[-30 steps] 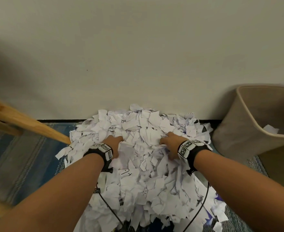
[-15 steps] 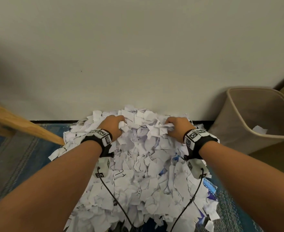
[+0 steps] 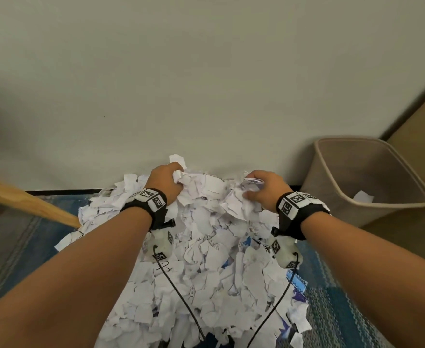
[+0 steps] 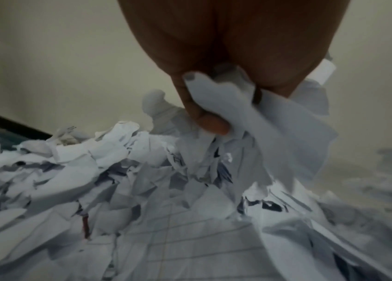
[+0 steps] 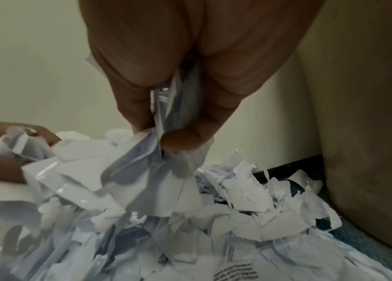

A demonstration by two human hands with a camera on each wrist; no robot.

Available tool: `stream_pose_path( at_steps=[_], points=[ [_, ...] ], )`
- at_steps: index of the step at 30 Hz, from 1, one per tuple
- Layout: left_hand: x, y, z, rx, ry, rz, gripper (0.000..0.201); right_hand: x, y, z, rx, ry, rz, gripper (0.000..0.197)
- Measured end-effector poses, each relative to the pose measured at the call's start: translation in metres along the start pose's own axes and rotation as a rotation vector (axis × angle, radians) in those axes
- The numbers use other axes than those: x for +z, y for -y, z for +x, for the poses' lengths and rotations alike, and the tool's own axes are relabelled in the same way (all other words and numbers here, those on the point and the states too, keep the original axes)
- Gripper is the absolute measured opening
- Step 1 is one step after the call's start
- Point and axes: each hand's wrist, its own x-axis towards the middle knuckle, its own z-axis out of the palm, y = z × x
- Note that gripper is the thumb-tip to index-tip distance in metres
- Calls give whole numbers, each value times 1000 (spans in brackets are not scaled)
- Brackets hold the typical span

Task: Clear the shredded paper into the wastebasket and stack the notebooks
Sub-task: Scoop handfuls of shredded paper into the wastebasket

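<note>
A large heap of white shredded paper (image 3: 201, 267) covers the blue rug below the wall. My left hand (image 3: 167, 182) grips a bunch of scraps at the heap's far top; the left wrist view shows its fingers (image 4: 204, 114) curled round paper (image 4: 274, 123). My right hand (image 3: 264, 188) grips another bunch a little to the right, thumb and fingers (image 5: 182, 140) pinching crumpled strips (image 5: 142, 171). Both bunches are raised a little off the heap. A tan wastebasket (image 3: 332, 177) stands at the right with one scrap inside. Bits of blue cover (image 3: 298, 282) peek out at the heap's right edge.
A wooden leg (image 3: 28, 204) slants in from the left and meets the heap's left edge. The wall (image 3: 206, 84) and dark baseboard (image 3: 63, 191) lie right behind the heap. Blue striped rug (image 3: 18, 247) spreads to the left. Two black cables (image 3: 181, 297) run over the paper.
Both hands moved from the middle of the heap to its far edge by the wall, curled round handfuls of scraps and lifted them. The view shifted right, showing more of the wastebasket.
</note>
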Motion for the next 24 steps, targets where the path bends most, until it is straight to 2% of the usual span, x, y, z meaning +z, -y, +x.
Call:
stream_pose_path(
  at_steps=[6, 12, 16, 19, 22, 24],
  points=[
    [11, -12, 1, 75, 39, 88, 24, -20, -3, -6, 3, -97, 134, 23],
    [18, -44, 14, 63, -15, 24, 11, -67, -2, -5, 12, -306, 376, 22],
    [22, -89, 26, 153, -86, -93, 16, -103, -6, -11, 52, -504, 596, 23],
    [28, -126, 32, 194, -140, -224, 22, -131, -15, -21, 65, -621, 884, 26],
    [36, -160, 34, 233, -151, -292, 23, -156, -43, -30, 143, -766, 874, 30],
    [40, -182, 36, 258, -163, -331, 23, -168, -66, -36, 200, -838, 780, 33]
  ],
)
